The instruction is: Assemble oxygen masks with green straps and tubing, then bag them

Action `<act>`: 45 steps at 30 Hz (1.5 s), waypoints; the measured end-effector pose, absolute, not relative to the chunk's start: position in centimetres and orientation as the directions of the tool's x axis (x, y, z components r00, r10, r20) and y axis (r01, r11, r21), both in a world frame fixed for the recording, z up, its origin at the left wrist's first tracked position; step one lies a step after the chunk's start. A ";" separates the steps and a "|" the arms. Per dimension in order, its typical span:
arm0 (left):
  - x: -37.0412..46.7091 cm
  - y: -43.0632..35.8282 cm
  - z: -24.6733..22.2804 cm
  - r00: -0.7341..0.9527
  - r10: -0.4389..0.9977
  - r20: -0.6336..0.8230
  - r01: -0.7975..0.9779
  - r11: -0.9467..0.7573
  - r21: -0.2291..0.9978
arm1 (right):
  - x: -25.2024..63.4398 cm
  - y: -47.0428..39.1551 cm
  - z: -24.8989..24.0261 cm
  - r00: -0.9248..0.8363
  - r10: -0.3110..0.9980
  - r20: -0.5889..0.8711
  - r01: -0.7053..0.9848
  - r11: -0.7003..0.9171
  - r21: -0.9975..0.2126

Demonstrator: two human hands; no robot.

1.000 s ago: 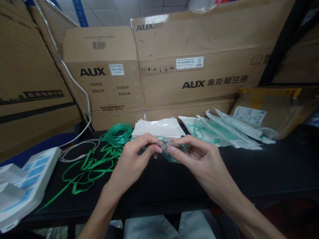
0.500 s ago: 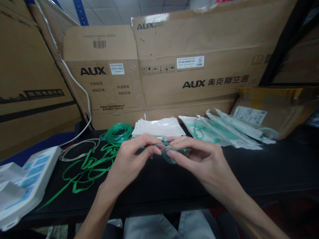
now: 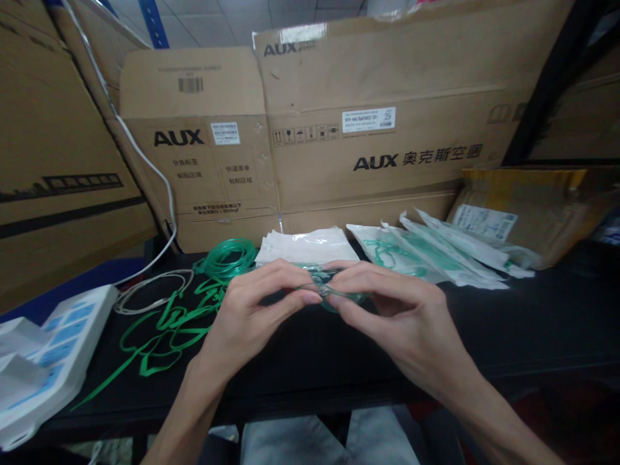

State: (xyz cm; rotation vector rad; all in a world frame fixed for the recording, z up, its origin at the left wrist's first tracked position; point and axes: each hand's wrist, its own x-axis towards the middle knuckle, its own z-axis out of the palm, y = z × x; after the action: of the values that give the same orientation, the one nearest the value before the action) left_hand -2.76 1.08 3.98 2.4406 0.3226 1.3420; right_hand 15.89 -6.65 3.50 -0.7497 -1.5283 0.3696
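Note:
Both hands meet above the black table, pinching a translucent green plastic piece [image 3: 331,303] between thumbs and fingers. My left hand [image 3: 264,298] is closed on its left side, thumb tip near the middle. On the other side my right hand [image 3: 392,298] grips with thumb below and fingers above. The fingers cover most of the piece, so its full shape is hidden; it looks like soft, clear moulding. Left of my left hand lie a coil of green tubing [image 3: 227,258] and a tangle of flat green elastic straps [image 3: 177,329]. White sheets or pouches [image 3: 307,245] lie right behind the hands.
Several clear-and-white packets with green contents [image 3: 387,252] fan out at the back right, before a taped carton [image 3: 513,213]. A white power strip [image 3: 58,349] and a thin pale cable [image 3: 155,290] are at left. Tall cardboard panels [image 3: 368,148] wall the back of the black table [image 3: 300,381].
The thumbs have come closer together at the middle of the plastic piece, and my right fingers have shifted on it. The view has moved very slightly; the other things stay put.

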 end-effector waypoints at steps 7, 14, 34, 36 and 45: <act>-2.6 1.0 4.0 0.534 0.301 0.790 0.019 -0.938 0.345 | 16.4 -6.4 3.5 -0.005 0.654 0.756 0.256 0.732 -0.631; -2.6 1.1 4.0 0.552 0.318 0.771 -0.018 -0.920 0.392 | 16.6 -6.7 3.8 -0.032 0.675 0.737 0.249 0.720 -0.648; -1.8 0.8 3.5 0.567 0.459 0.684 -0.060 -0.805 0.590 | 17.6 -6.3 3.8 -0.098 0.750 0.654 0.125 0.661 -0.740; -1.8 0.7 3.5 0.580 0.468 0.666 -0.066 -0.788 0.612 | 17.8 -6.3 3.7 -0.130 0.761 0.636 0.098 0.648 -0.755; -2.3 1.3 3.7 0.578 0.489 0.653 -0.061 -0.772 0.632 | 16.7 -6.6 4.0 -0.042 0.819 0.573 0.079 0.574 -0.815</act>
State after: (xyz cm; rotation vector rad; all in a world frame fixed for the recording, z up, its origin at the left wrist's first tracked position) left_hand -2.25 1.27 3.69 2.1947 0.3393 1.1638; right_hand 16.66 -6.56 3.98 -0.7968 -1.5135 0.7135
